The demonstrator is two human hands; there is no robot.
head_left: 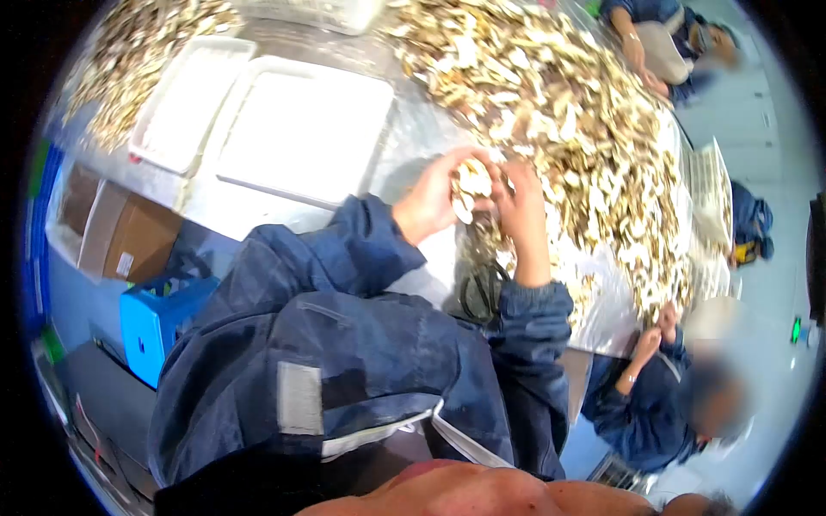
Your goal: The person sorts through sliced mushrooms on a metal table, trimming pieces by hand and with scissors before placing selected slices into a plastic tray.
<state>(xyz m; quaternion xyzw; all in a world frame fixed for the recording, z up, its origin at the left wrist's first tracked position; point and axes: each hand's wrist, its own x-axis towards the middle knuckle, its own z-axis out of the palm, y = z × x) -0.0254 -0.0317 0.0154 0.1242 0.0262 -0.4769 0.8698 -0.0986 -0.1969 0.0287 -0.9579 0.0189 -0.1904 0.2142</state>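
Observation:
My left hand (434, 196) is closed around a small bunch of pale sliced mushrooms (472, 182), held above the table's front part. Just right of it is my right hand (521, 202), fingers bent in toward the bunch; whatever its fingertips pinch is hidden. A big heap of sliced mushrooms (559, 95), cream with brown edges, spreads behind and to the right of both hands. Black looped handles (483, 291), like those of scissors, lie by my right wrist at the table's near edge.
Left of my hands sit a white tray (305, 129) and a white bin (191, 103). Another mushroom heap (138, 64) lies far left. Below stand a cardboard box (138, 236) and blue stool (155, 331). Co-workers' hands (647, 344) work on the right, near white baskets (712, 193).

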